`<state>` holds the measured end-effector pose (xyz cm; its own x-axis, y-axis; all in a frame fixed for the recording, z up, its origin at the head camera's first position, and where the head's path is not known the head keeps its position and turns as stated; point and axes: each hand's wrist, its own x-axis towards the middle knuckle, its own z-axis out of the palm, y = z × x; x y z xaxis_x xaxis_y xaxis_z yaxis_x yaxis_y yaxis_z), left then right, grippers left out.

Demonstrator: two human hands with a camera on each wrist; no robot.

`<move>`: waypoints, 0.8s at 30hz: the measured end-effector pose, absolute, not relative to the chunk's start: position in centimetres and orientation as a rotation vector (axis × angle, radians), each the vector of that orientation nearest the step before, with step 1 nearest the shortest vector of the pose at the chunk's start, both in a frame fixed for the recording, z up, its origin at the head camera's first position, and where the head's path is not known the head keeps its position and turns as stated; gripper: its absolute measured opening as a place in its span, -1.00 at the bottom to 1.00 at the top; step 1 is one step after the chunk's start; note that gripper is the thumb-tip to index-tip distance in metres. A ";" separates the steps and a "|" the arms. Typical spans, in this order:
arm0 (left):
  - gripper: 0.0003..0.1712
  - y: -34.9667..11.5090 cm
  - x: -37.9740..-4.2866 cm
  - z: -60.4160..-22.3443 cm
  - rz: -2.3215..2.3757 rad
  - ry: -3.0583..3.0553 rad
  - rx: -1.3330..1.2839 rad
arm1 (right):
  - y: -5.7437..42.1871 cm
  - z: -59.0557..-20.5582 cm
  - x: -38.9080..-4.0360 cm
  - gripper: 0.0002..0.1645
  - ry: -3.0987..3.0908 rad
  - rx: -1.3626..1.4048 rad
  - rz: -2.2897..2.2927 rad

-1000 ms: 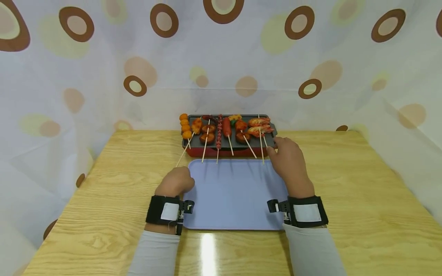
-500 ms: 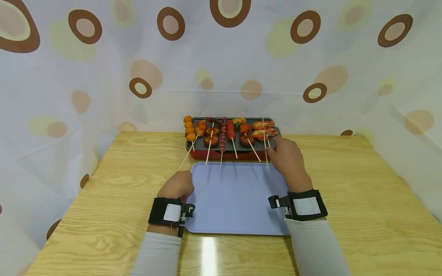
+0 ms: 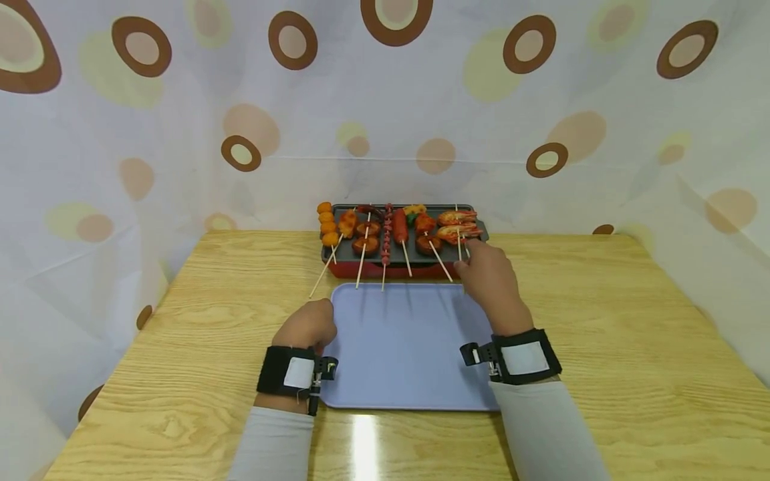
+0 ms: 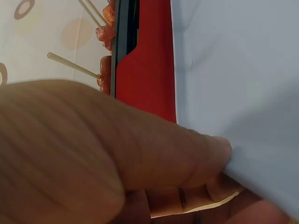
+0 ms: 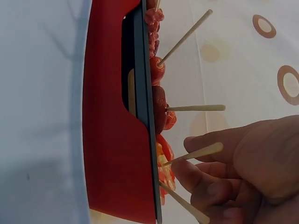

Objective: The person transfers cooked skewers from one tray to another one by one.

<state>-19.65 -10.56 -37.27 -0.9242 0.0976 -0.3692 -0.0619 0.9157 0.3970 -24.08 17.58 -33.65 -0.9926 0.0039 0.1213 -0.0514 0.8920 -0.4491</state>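
Several food skewers lie on a black grill plate with a red base (image 3: pixel 421 270). My left hand (image 3: pixel 305 325) holds the near-left edge of a pale blue tray (image 3: pixel 415 347); in the left wrist view its thumb (image 4: pixel 205 149) is on top and fingers are underneath. My right hand (image 3: pixel 490 277) is at the grill's right end, by the shrimp skewers (image 3: pixel 458 232). In the right wrist view, its thumb and forefinger stand apart on either side of a shrimp skewer's stick (image 5: pixel 201 152); a firm pinch does not show.
On the grill are also an orange ball skewer (image 3: pixel 328 227), a sausage skewer (image 3: pixel 400 226), mushroom slices (image 3: pixel 365 244) and a thin red skewer (image 3: pixel 386 234). Their sticks jut over the tray's far edge. A patterned cloth (image 3: pixel 385 120) hangs behind the wooden table (image 3: pixel 601 321).
My right hand has shifted slightly left, closer to the shrimp skewers' sticks. The left hand stays at the tray's edge. The head view has tilted a little.
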 end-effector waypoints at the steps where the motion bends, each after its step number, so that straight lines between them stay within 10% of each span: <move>1: -0.84 -10.6 -19.7 -37.3 0.573 2.690 0.029 | 17.6 -33.7 -24.1 -0.61 -2.935 0.050 0.718; 24: -0.78 -11.1 -19.8 -37.6 0.672 2.654 0.024 | 19.2 -33.2 -23.9 -0.69 -3.020 0.115 1.039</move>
<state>-19.82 -11.06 -37.63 -0.9193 0.1130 -0.3770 -0.0801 0.8841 0.4604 -23.91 19.24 -33.25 -0.9960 -0.0853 -0.0274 -0.0504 0.7863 -0.6158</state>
